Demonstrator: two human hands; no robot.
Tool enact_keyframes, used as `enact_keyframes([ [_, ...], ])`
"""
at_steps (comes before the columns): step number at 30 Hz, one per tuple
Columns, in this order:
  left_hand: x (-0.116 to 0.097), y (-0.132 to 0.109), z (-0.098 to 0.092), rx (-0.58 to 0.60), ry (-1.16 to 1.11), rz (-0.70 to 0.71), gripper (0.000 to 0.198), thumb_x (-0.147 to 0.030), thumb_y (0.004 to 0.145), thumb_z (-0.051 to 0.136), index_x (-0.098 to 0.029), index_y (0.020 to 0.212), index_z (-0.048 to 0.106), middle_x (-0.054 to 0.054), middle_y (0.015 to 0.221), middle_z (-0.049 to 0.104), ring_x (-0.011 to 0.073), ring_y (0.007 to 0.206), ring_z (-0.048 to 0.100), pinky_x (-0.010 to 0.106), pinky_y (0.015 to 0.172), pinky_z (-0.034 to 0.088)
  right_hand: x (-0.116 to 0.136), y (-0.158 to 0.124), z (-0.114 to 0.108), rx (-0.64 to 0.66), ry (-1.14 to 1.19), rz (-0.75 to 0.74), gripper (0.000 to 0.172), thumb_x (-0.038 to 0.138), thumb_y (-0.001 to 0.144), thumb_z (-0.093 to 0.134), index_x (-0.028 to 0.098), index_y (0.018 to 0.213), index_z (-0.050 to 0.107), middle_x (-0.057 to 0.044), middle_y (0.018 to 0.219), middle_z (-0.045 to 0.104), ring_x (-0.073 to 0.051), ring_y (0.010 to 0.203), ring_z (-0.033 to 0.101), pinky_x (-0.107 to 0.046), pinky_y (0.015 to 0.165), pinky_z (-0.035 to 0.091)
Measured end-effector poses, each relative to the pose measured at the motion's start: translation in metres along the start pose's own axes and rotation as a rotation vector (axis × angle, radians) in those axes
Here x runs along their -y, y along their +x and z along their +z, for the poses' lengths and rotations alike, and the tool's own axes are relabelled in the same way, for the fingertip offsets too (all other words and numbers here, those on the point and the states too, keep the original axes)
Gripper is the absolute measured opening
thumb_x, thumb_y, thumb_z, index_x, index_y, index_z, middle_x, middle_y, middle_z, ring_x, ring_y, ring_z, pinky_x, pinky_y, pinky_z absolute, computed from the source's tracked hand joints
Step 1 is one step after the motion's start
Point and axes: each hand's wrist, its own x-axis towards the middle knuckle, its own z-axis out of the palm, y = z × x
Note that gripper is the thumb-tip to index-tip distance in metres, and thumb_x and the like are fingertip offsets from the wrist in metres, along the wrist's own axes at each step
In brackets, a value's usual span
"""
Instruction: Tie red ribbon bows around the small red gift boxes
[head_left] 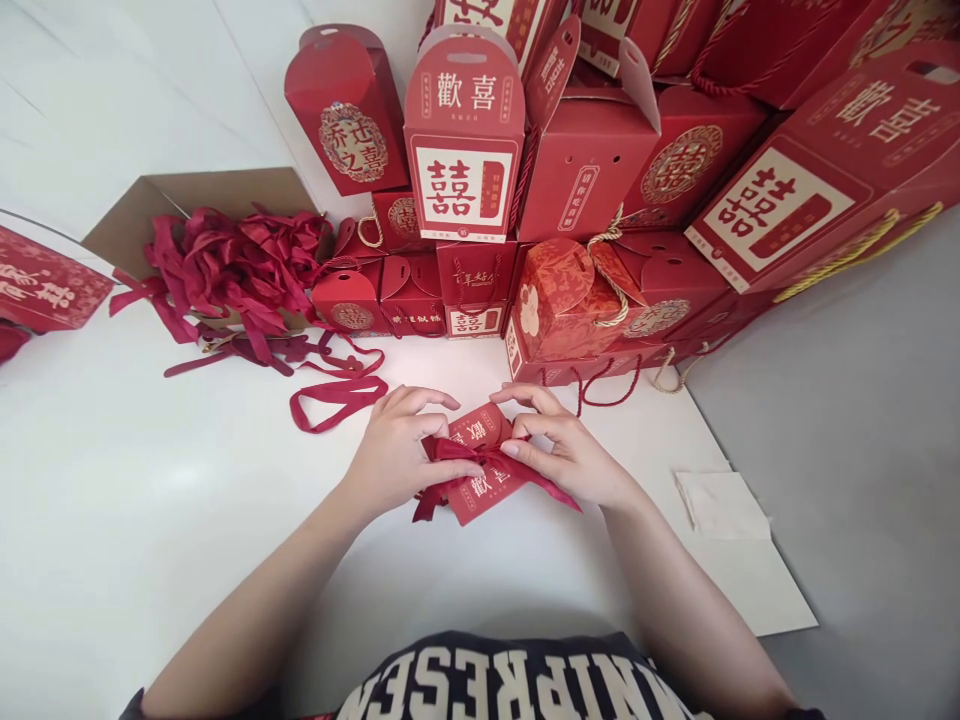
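Observation:
A small red gift box (472, 505) with white Chinese characters lies tilted between my hands, low over the white table. A dark red ribbon (551, 488) crosses its middle, gathered at a knot, its tails hanging past both sides. My left hand (397, 442) pinches the ribbon left of the knot, thumb lying over the box face. At the right side, my right hand (566, 447) has thumb and fingers closed on the ribbon near the knot, index finger extended over the box's far end. My fingers partly cover the box's sides.
Stacked red gift boxes (465, 185) and bags with cord handles line the table's back. At the left, a cardboard box (124, 225) overflows with red ribbons (232, 260); a loose ribbon loop (334, 402) lies nearer. A folded white tissue (724, 503) rests by the right edge.

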Motion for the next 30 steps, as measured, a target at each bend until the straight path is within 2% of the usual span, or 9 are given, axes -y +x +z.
enact_keyframes([
  [6, -0.004, 0.002, 0.003, -0.016, -0.018, -0.031, 0.045, -0.058, 0.066, 0.075, -0.019, 0.056, 0.055, 0.003, 0.113, 0.066, 0.0243, 0.097, 0.057, 0.046, 0.099, 0.038, 0.007, 0.0, 0.0, 0.013, -0.053, -0.037, 0.023, 0.028, 0.093, 0.055, 0.02, 0.071, 0.056, -0.007, 0.129, 0.051, -0.022, 0.128, 0.045, -0.039, 0.109, 0.034],
  [9, -0.009, 0.003, 0.01, -0.077, -0.025, -0.077, 0.044, -0.058, 0.071, 0.071, -0.019, 0.055, 0.058, 0.003, 0.106, 0.067, 0.0234, 0.096, 0.058, 0.051, 0.108, 0.028, 0.008, 0.001, 0.001, 0.036, -0.024, -0.024, 0.026, 0.028, 0.093, 0.055, 0.019, 0.069, 0.053, -0.007, 0.13, 0.05, -0.021, 0.127, 0.047, -0.037, 0.108, 0.036],
  [12, -0.012, 0.004, 0.014, -0.082, 0.014, -0.084, 0.041, -0.06, 0.069, 0.071, -0.021, 0.058, 0.063, 0.002, 0.103, 0.068, 0.0248, 0.099, 0.058, 0.055, 0.113, 0.019, 0.008, 0.004, 0.0, 0.033, -0.004, -0.003, 0.029, 0.029, 0.096, 0.051, 0.019, 0.069, 0.056, -0.007, 0.132, 0.049, -0.021, 0.128, 0.046, -0.038, 0.107, 0.036],
  [15, -0.012, 0.003, 0.013, -0.052, 0.03, -0.076, 0.04, -0.06, 0.07, 0.07, -0.022, 0.06, 0.065, 0.002, 0.104, 0.068, 0.0252, 0.101, 0.058, 0.057, 0.113, 0.017, 0.008, 0.009, -0.002, 0.006, -0.055, -0.026, 0.035, 0.031, 0.096, 0.049, 0.019, 0.064, 0.056, -0.006, 0.131, 0.052, -0.022, 0.129, 0.043, -0.041, 0.108, 0.035],
  [19, -0.012, 0.004, 0.009, -0.042, 0.069, -0.061, 0.039, -0.06, 0.071, 0.069, -0.023, 0.061, 0.066, 0.002, 0.102, 0.069, 0.0261, 0.101, 0.057, 0.057, 0.113, 0.017, 0.004, 0.015, -0.001, -0.052, -0.132, -0.009, 0.032, 0.035, 0.089, 0.062, 0.02, 0.061, 0.057, -0.005, 0.129, 0.054, -0.025, 0.126, 0.045, -0.045, 0.106, 0.035],
  [22, -0.012, 0.003, 0.007, -0.072, 0.114, -0.046, 0.04, -0.06, 0.07, 0.069, -0.022, 0.06, 0.064, 0.002, 0.101, 0.07, 0.0269, 0.103, 0.056, 0.058, 0.114, 0.014, -0.001, 0.015, 0.0, -0.061, -0.122, 0.042, 0.031, 0.037, 0.088, 0.063, 0.02, 0.062, 0.058, -0.005, 0.128, 0.055, -0.024, 0.124, 0.047, -0.044, 0.105, 0.036],
  [27, -0.011, 0.002, 0.009, -0.15, 0.142, -0.049, 0.047, -0.06, 0.066, 0.073, -0.02, 0.052, 0.054, 0.002, 0.104, 0.07, 0.0279, 0.105, 0.055, 0.058, 0.116, 0.008, -0.002, 0.012, 0.001, -0.08, -0.148, 0.024, 0.029, 0.036, 0.087, 0.064, 0.02, 0.063, 0.059, -0.005, 0.125, 0.056, -0.025, 0.123, 0.047, -0.044, 0.104, 0.036],
  [30, -0.006, 0.002, 0.011, -0.163, 0.065, -0.075, 0.05, -0.059, 0.063, 0.076, -0.019, 0.05, 0.049, 0.002, 0.105, 0.069, 0.0266, 0.102, 0.056, 0.057, 0.115, 0.012, -0.001, 0.011, 0.002, -0.084, -0.135, 0.028, 0.03, 0.036, 0.087, 0.063, 0.02, 0.063, 0.058, -0.005, 0.124, 0.056, -0.024, 0.122, 0.047, -0.043, 0.104, 0.036],
])
